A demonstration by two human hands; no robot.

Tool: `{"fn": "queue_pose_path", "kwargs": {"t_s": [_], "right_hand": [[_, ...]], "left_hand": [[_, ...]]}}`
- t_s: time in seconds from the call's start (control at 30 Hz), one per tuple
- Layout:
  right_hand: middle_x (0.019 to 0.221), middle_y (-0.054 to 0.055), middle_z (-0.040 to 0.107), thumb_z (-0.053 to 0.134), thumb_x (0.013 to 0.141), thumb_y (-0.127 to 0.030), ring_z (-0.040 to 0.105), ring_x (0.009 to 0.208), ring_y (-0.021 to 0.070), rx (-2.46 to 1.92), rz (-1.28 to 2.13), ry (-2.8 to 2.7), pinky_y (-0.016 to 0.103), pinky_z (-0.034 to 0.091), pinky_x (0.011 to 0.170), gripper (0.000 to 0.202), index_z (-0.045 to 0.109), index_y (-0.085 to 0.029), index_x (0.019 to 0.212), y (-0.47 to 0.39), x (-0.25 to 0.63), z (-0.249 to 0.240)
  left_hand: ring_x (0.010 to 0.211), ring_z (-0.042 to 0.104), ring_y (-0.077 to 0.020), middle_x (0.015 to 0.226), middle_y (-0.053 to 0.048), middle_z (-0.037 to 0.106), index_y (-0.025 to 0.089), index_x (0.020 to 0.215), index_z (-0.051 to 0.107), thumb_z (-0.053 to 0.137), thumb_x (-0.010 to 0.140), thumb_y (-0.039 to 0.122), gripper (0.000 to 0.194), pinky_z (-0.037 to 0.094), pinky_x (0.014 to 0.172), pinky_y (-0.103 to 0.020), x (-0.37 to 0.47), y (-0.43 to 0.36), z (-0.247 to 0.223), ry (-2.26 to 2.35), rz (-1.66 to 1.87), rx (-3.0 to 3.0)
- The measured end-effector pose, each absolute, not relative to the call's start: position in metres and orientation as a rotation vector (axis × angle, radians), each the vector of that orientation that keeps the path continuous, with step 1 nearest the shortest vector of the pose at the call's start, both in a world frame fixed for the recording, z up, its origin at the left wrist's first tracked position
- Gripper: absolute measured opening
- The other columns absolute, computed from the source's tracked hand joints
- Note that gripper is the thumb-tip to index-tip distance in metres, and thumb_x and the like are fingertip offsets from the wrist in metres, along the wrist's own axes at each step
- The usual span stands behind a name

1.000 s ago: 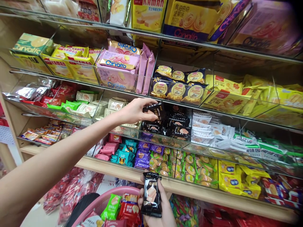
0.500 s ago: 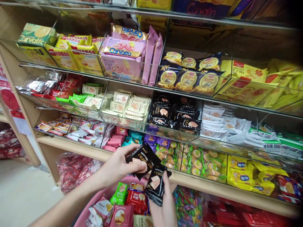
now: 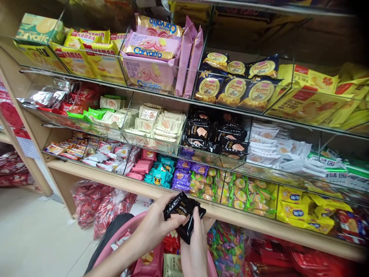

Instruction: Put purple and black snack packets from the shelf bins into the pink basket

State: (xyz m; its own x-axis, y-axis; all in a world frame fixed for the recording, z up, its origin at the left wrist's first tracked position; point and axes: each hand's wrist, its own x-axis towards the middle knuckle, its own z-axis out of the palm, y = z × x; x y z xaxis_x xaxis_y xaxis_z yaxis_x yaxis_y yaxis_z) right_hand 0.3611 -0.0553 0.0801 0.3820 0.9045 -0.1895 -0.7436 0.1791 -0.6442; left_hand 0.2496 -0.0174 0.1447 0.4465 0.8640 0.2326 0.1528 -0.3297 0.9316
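In the head view, the left hand (image 3: 160, 219) has its fingers closed around black DRYCAKE packets (image 3: 180, 209), held above the pink basket (image 3: 108, 250). The right hand (image 3: 196, 234) pinches the same overlapping packets, its fingers nearly closed, just beside the left.

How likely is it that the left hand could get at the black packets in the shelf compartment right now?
Probably yes: above the low clear front, the way to the shelf packets looks open. But the left hand is gripping a held packet, so it may need freeing.
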Motion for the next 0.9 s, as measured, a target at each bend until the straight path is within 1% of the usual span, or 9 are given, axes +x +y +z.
{"fn": "queue_pose_path", "kwargs": {"t_s": [0.1, 0.2, 0.33, 0.43, 0.53, 0.6, 0.7, 0.8, 0.9], "right_hand": [[0.118, -0.003, 0.064, 0.081, 0.056, -0.022, 0.053, 0.116, 0.0185, -0.721, 1.125, -0.313, 0.027, 0.05, 0.084, 0.055, 0.064, -0.033, 0.107, -0.06, 0.359, 0.07], [0.12, -0.003, 0.063, 0.08, 0.057, -0.023, 0.051, 0.118, 0.0173, -0.692, 1.147, -0.361, 0.027, 0.049, 0.087, 0.057, 0.062, -0.032, 0.11, -0.063, 0.355, 0.068], [0.113, -0.001, 0.067, 0.069, 0.072, -0.042, 0.058, 0.109, 0.0168, -0.702, 1.291, -0.31, 0.03, 0.049, 0.086, 0.051, 0.056, -0.03, 0.12, -0.063, 0.35, 0.087], [0.108, 0.003, 0.068, 0.059, 0.08, -0.049, 0.061, 0.101, 0.0182, -0.651, 1.457, -0.254, 0.032, 0.05, 0.083, 0.047, 0.057, -0.024, 0.12, -0.063, 0.351, 0.104], [0.103, 0.004, 0.07, 0.058, 0.082, -0.045, 0.063, 0.092, 0.0173, -0.586, 1.536, -0.178, 0.032, 0.051, 0.079, 0.042, 0.06, -0.02, 0.116, -0.064, 0.358, 0.112], [0.097, 0.003, 0.071, 0.06, 0.081, -0.039, 0.063, 0.085, 0.015, -0.581, 1.531, -0.124, 0.029, 0.05, 0.077, 0.038, 0.061, -0.02, 0.113, -0.065, 0.362, 0.111], [0.09, 0.002, 0.072, 0.061, 0.082, -0.037, 0.063, 0.079, 0.0134, -0.594, 1.53, -0.097, 0.027, 0.05, 0.076, 0.035, 0.063, -0.018, 0.112, -0.066, 0.362, 0.105], [0.095, 0.003, 0.072, 0.057, 0.083, -0.042, 0.063, 0.085, 0.0162, -0.613, 1.573, -0.12, 0.031, 0.05, 0.08, 0.038, 0.063, -0.018, 0.112, -0.067, 0.355, 0.1], [0.102, 0.005, 0.071, 0.054, 0.083, -0.049, 0.063, 0.095, 0.0198, -0.655, 1.594, -0.124, 0.035, 0.048, 0.085, 0.043, 0.063, -0.018, 0.113, -0.068, 0.346, 0.098]], "left_hand": [[0.107, 0.056, -0.0258, 0.118, -0.009, 0.061, 0.02, 0.123, 0.052, 0.065, 0.077, 0.033, 0.049, 0.042, 0.092, -0.032, 0.252, -0.02, 0.133, 0.873, 0.952, 1.706], [0.107, 0.056, -0.0254, 0.115, -0.008, 0.062, 0.019, 0.12, 0.052, 0.066, 0.077, 0.033, 0.047, 0.043, 0.091, -0.032, 0.251, -0.021, 0.127, 0.827, 0.947, 1.608], [0.092, 0.061, -0.0214, 0.097, -0.004, 0.067, 0.018, 0.101, 0.058, 0.07, 0.074, 0.036, 0.034, 0.048, 0.081, -0.03, 0.247, -0.023, 0.134, 0.78, 0.927, 1.354], [0.09, 0.062, -0.0186, 0.097, -0.002, 0.068, 0.02, 0.1, 0.058, 0.072, 0.073, 0.036, 0.034, 0.048, 0.082, -0.029, 0.241, -0.026, 0.141, 0.777, 0.954, 1.127], [0.08, 0.064, -0.0156, 0.091, 0.0, 0.069, 0.021, 0.1, 0.059, 0.07, 0.076, 0.034, 0.03, 0.05, 0.078, -0.028, 0.234, -0.028, 0.143, 0.725, 0.929, 0.941], [0.073, 0.064, -0.0144, 0.088, -0.002, 0.07, 0.02, 0.1, 0.06, 0.068, 0.078, 0.034, 0.026, 0.05, 0.075, -0.028, 0.23, -0.029, 0.143, 0.695, 0.908, 0.862], [0.073, 0.064, -0.0151, 0.089, -0.005, 0.071, 0.018, 0.098, 0.062, 0.065, 0.081, 0.034, 0.023, 0.049, 0.076, -0.029, 0.228, -0.03, 0.144, 0.683, 0.892, 0.776], [0.078, 0.064, -0.0157, 0.09, -0.004, 0.071, 0.018, 0.095, 0.063, 0.064, 0.081, 0.035, 0.022, 0.048, 0.079, -0.028, 0.234, -0.036, 0.147, 0.709, 0.905, 0.759], [0.079, 0.062, -0.014, 0.09, -0.002, 0.07, 0.018, 0.094, 0.064, 0.067, 0.079, 0.035, 0.023, 0.046, 0.077, -0.024, 0.244, -0.045, 0.146, 0.753, 0.949, 0.81]]}}
